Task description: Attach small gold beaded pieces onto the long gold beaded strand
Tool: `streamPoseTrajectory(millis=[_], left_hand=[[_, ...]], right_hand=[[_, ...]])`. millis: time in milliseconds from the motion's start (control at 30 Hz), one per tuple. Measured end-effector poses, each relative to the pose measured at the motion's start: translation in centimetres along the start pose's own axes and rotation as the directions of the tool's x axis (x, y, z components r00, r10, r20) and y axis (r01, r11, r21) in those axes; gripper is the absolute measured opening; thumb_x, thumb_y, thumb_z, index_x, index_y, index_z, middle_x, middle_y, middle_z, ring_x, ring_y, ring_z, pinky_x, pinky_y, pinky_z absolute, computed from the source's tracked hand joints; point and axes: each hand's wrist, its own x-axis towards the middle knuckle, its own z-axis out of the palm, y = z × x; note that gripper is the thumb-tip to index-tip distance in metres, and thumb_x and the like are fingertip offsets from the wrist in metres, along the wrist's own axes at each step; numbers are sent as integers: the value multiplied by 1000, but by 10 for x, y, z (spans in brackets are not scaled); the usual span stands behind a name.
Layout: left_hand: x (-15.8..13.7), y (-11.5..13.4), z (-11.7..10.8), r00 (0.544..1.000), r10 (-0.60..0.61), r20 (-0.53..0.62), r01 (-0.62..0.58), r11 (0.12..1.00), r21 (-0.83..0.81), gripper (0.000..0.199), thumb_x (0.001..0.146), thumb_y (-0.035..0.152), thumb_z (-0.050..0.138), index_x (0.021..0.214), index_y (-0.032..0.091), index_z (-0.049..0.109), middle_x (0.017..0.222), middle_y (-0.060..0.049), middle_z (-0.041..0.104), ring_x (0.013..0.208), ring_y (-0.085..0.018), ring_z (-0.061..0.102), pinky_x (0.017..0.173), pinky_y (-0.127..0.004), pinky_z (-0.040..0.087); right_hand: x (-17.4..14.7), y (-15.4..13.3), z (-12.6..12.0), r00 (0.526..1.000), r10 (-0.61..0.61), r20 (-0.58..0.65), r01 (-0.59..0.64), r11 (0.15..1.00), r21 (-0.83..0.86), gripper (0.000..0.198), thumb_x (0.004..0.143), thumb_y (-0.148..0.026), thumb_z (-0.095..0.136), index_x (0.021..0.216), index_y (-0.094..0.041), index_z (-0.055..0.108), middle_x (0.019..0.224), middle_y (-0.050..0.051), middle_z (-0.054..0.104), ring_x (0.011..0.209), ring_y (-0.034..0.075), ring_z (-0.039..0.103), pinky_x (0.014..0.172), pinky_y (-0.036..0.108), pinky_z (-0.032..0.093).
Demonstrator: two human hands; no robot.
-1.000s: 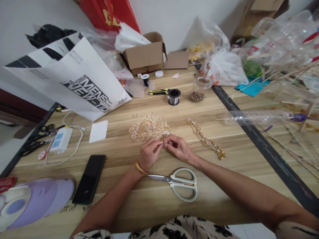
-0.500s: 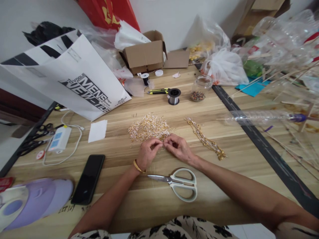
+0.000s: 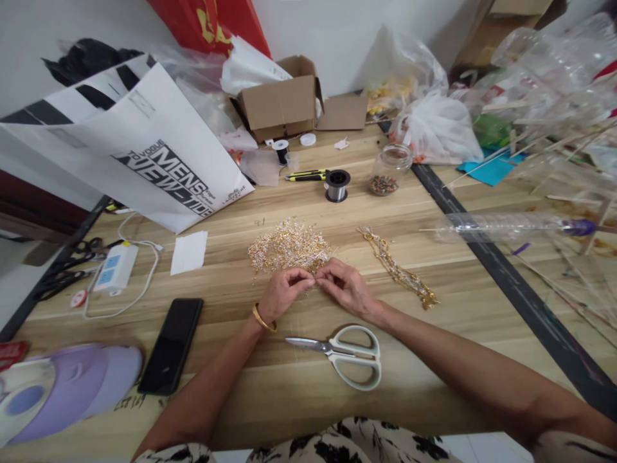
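My left hand (image 3: 285,292) and my right hand (image 3: 346,287) meet at the near edge of a pile of small gold and silvery beads (image 3: 284,247). Both hands are closed in a pinch, fingertips nearly touching. What lies between the fingers is too small to make out; a faint thin line seems to run below them. A gold bracelet (image 3: 264,319) circles my left wrist. To the right of my right hand lies a bundle of beaded gold strands (image 3: 399,270). Scissors with pale handles (image 3: 357,357) rest on the table just below my hands.
Beyond the pile stand a spool of silvery wire (image 3: 336,186), a yellow-black cutter (image 3: 306,175) and a clear jar of beads (image 3: 385,183). A phone (image 3: 171,347) and a white power strip (image 3: 116,269) lie left. A spiral plastic tube (image 3: 506,226) lies right.
My left hand has shifted slightly left and its wrist has turned a little. My right hand stays almost in place; both remain pinched.
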Motion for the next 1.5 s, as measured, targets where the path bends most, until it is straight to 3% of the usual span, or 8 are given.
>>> streamPoseTrajectory(millis=[300,900,1267,1500], left_hand=[[0,0,0,999,13,31,-13,1000,12,16,76,28,61,78,14,67,74,-3,68,69,-13,59,66,-23,45],[0,-1,3,999,36,24,-37,999,17,12,75,24,61,78,13,66,75,-4,67,69,-14,60,66,-23,47],[-1,-1,9,997,56,-52,-56,998,4,9,72,21,64,74,12,63,71,-4,65,65,-13,59,63,-23,47],[-3,3,11,985,150,-87,-138,982,130,6,74,19,61,72,14,63,70,-2,63,63,-12,57,61,-22,45]], right_hand=[[0,1,0,1000,3,26,-3,1000,1,12,89,-24,50,82,-17,57,73,2,51,67,14,47,60,26,37],[0,6,1,983,165,81,-176,971,159,15,86,-29,52,81,-16,57,66,-1,48,60,11,42,53,22,32],[1,4,2,974,210,85,-224,949,223,18,84,-31,55,77,-15,56,62,-3,46,57,9,40,52,21,30],[2,5,2,970,223,93,-239,943,232,16,83,-30,55,78,-15,56,61,-3,47,56,9,40,51,21,30]])
